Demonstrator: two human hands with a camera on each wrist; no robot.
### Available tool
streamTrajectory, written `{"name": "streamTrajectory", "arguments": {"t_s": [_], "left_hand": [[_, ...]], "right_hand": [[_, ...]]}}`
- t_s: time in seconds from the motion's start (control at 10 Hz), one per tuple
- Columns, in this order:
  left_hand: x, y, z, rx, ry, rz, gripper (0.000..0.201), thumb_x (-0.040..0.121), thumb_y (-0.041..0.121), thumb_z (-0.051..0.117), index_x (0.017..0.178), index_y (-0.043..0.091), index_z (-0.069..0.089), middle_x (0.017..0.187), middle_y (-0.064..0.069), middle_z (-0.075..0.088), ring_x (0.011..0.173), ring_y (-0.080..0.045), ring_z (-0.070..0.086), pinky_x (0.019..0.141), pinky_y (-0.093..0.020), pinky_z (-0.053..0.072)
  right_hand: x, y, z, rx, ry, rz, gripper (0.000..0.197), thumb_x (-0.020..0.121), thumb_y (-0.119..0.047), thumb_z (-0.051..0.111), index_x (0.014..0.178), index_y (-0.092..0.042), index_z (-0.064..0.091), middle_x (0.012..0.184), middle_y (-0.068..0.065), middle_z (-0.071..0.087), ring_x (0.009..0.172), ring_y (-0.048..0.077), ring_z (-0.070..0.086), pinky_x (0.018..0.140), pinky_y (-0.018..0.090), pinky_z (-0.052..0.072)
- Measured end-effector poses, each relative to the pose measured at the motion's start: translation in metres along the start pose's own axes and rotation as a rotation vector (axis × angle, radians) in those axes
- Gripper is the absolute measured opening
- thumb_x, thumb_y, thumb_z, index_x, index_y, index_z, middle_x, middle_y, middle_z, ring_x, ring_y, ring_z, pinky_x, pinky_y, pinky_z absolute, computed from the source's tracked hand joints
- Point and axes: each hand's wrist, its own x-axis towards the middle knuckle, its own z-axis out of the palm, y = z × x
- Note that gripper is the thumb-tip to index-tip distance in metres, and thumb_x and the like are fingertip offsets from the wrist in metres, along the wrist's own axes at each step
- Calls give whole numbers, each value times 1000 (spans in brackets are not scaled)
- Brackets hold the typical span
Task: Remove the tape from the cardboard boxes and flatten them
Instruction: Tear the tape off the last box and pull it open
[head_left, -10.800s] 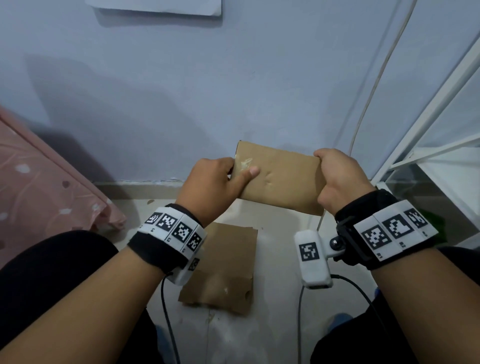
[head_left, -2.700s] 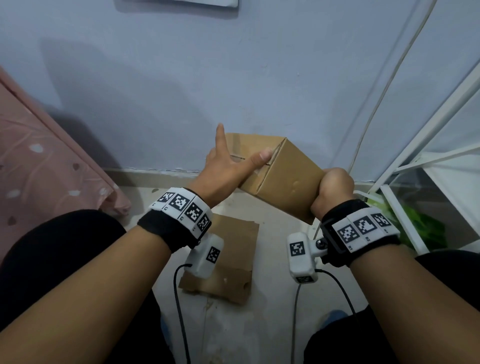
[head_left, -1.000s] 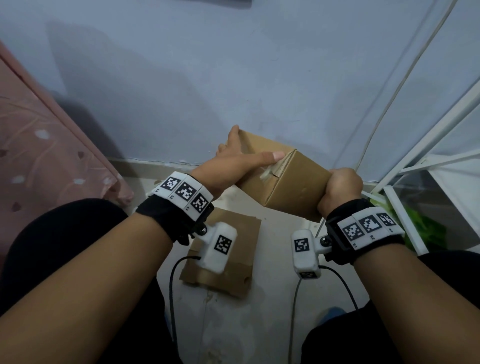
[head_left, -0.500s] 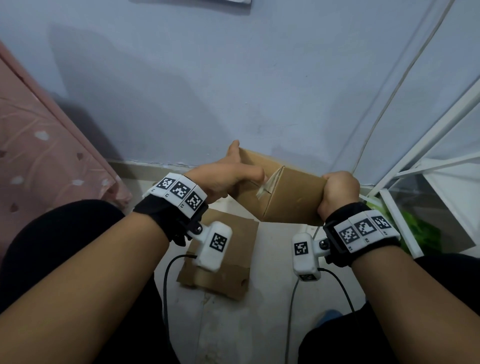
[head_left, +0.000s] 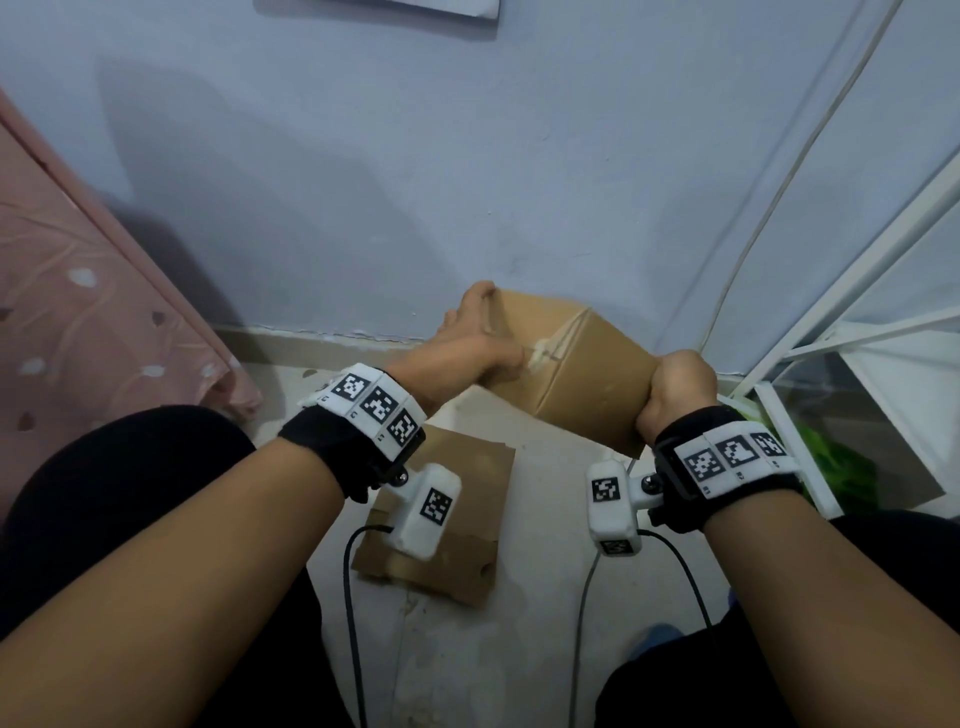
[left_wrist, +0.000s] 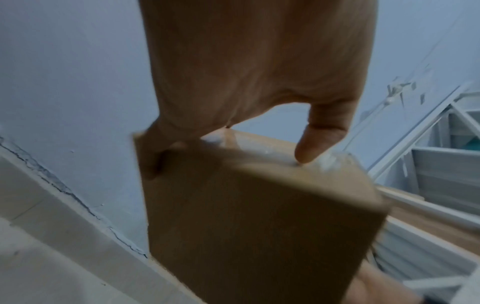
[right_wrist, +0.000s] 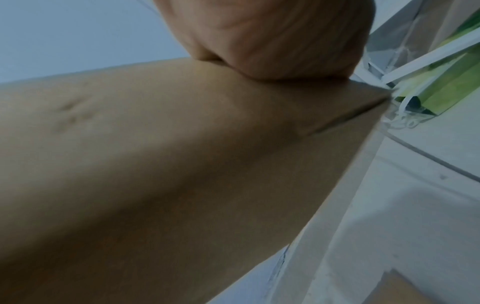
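Note:
A brown cardboard box (head_left: 582, 379) is held in the air in front of the wall. My left hand (head_left: 488, 338) grips its far left edge, fingers curled over the edge and thumb tip (left_wrist: 319, 142) pressing on the crinkled clear tape (left_wrist: 331, 160) at the top seam. That tape (head_left: 543, 351) shows as a pale strip on the box corner. My right hand (head_left: 675, 387) clamps the box's near right corner in a fist. From the right wrist, the box side (right_wrist: 155, 164) fills the frame under the hand (right_wrist: 285, 41). A flattened cardboard box (head_left: 452, 525) lies on the floor between my knees.
The blue wall stands just behind the box. A pink patterned cloth (head_left: 78, 322) hangs at the left. A white metal rack (head_left: 841, 332) with a green item (head_left: 836, 467) under it stands at the right. A thin cable (head_left: 769, 208) runs down the wall. Wrist camera cables trail over the floor.
The box has turned and sunk a little between my hands. My left thumb has pulled back from lying stretched along the top to pressing on the tape at the seam. The right hand's grip is unchanged.

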Motion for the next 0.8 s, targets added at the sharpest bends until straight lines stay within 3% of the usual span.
{"name": "streamTrajectory", "arguments": {"t_s": [0.1, 0.2, 0.3, 0.4, 0.6, 0.8], "left_hand": [[-2, 0, -1, -108, 0, 15, 113, 52, 61, 79, 150, 49, 25, 155, -3, 35, 142, -35, 39, 112, -59, 37], [-4, 3, -3, 68, 9, 96, 124, 47, 82, 76, 149, 51, 12, 146, 10, 28, 141, -17, 31, 118, -44, 28], [1, 1, -11, 203, 69, 93, 133, 40, 81, 80, 150, 51, 10, 149, 5, 25, 140, -19, 31, 117, -45, 31], [4, 1, -14, 192, 87, 100, 125, 30, 83, 84, 137, 57, 24, 140, 0, 38, 129, -22, 48, 110, -46, 43], [5, -1, -11, 125, 119, 147, 91, 35, 80, 85, 113, 55, 45, 128, -8, 54, 116, -26, 59, 102, -49, 50], [7, -3, -6, 36, 149, 211, 71, 42, 73, 89, 97, 45, 54, 124, -14, 59, 107, -32, 65, 96, -51, 54]], "right_hand": [[3, -3, 1, 96, 7, 53, 24, 87, -3, 39, 72, -10, 56, 83, 6, 62, 75, 26, 58, 71, 33, 46], [-4, -6, 1, 78, -10, 42, 25, 84, -4, 39, 70, -11, 58, 81, 6, 64, 76, 27, 61, 76, 37, 48], [-6, -5, 3, 43, 5, 42, 26, 83, -6, 38, 72, -12, 60, 85, 6, 66, 84, 29, 63, 78, 37, 48], [-9, -5, 2, 30, -3, 61, 27, 86, -5, 36, 72, -12, 58, 82, 5, 65, 81, 29, 62, 77, 36, 48], [-14, -7, 0, 29, -8, 90, 26, 89, -7, 35, 79, -12, 58, 90, 6, 67, 85, 29, 63, 87, 41, 50], [-16, -6, -1, 60, -36, 126, 27, 91, -7, 33, 83, -12, 58, 85, 4, 67, 84, 29, 64, 86, 42, 52]]}}
